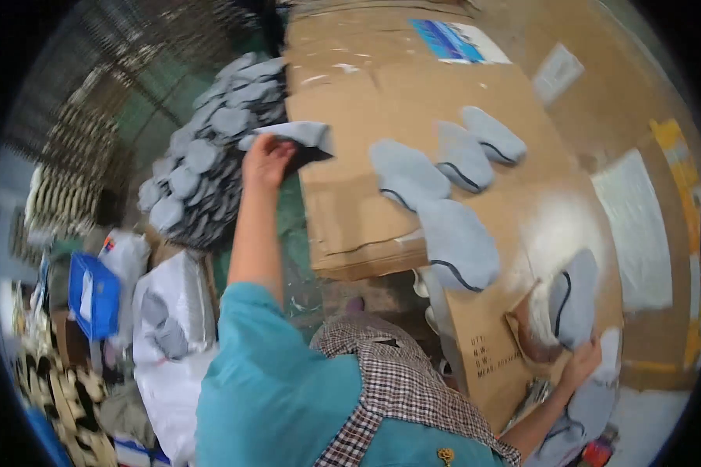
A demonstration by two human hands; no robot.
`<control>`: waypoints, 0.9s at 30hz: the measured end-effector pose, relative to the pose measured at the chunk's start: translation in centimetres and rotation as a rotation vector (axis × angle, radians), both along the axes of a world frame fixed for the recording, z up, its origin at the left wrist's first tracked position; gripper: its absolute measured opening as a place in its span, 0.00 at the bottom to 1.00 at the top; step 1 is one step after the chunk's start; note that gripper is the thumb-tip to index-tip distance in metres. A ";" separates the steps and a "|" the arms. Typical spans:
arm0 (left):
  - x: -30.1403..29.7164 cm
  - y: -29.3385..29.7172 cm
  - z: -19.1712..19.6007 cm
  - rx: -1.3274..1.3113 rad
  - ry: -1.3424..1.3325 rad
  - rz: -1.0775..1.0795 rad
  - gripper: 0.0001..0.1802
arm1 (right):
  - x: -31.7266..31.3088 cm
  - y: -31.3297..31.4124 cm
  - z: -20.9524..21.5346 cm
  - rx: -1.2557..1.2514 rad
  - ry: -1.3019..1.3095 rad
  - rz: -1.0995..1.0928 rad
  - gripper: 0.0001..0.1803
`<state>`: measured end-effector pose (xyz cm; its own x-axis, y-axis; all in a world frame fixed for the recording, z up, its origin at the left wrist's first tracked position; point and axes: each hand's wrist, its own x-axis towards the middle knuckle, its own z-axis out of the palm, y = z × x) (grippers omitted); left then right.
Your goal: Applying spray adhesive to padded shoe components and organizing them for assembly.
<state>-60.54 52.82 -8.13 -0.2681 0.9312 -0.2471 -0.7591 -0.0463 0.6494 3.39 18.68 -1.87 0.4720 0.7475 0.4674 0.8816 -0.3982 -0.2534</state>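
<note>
Stretched out to the left, my left hand point(269, 159) grips a flat fabric piece point(308, 134), grey on one face and black on the other, by its near end. At the lower right my right hand point(582, 362) pinches the lower end of a grey rounded fabric piece point(575, 300) with a dark curved line along it. That piece stands over an opening with a pale, powdery rim point(557, 226). Several similar grey pieces point(461, 241) lie on the cardboard-covered table between my hands, some overlapping. The exact kind of these pieces cannot be told.
A large heap of grey pieces point(202, 156) stands left of the cardboard surface point(350, 101). White sacks point(171, 311) and a blue bin point(93, 296) are at the lower left. A blue-and-white sheet point(459, 41) lies at the far edge. More grey pieces point(592, 409) sit below my right hand.
</note>
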 end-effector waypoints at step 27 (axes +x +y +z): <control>6.5 -11.3 -22.3 -0.753 0.190 -0.150 0.27 | -1.3 -14.6 -12.5 -0.348 0.119 -0.428 0.32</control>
